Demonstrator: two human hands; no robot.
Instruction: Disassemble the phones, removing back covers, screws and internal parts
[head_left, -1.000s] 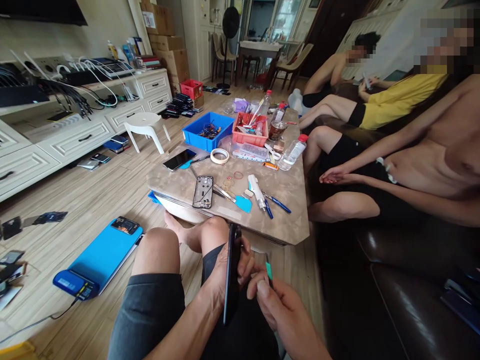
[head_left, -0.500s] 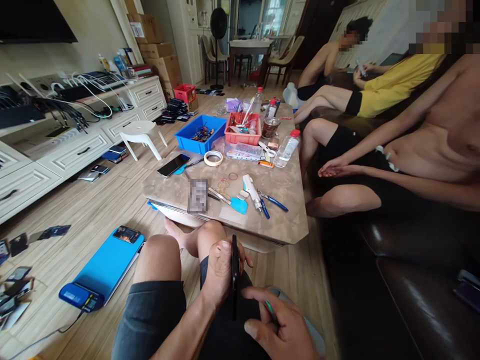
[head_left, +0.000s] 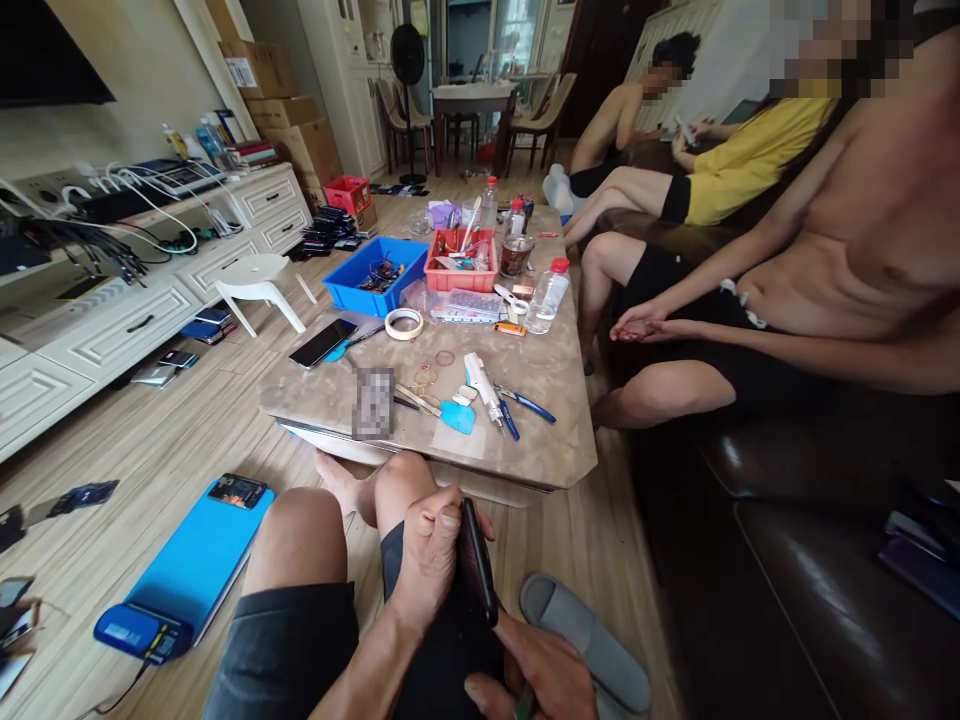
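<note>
Phone on edge above the lap, gripped in the left hand; right hand at its near end with a green tool.
Left hand (head_left: 431, 550) closed around the phone (head_left: 478, 560); right hand (head_left: 551, 670) curled about the green tool (head_left: 525, 702), its tip not visible. Step in hand, judged: work at the phone's near end; next move calls for a firm left grip and careful tool placement. Beyond, on the worktop (head_left: 525, 445): white screwdriver (head_left: 482, 388), pliers (head_left: 531, 405) and a blurred flat item (head_left: 373, 403) crowd the near side; tape roll (head_left: 404, 323), blue box (head_left: 352, 292) farther off. Floor: slipper (head_left: 585, 640) right, blue mat (head_left: 191, 550) left.
</note>
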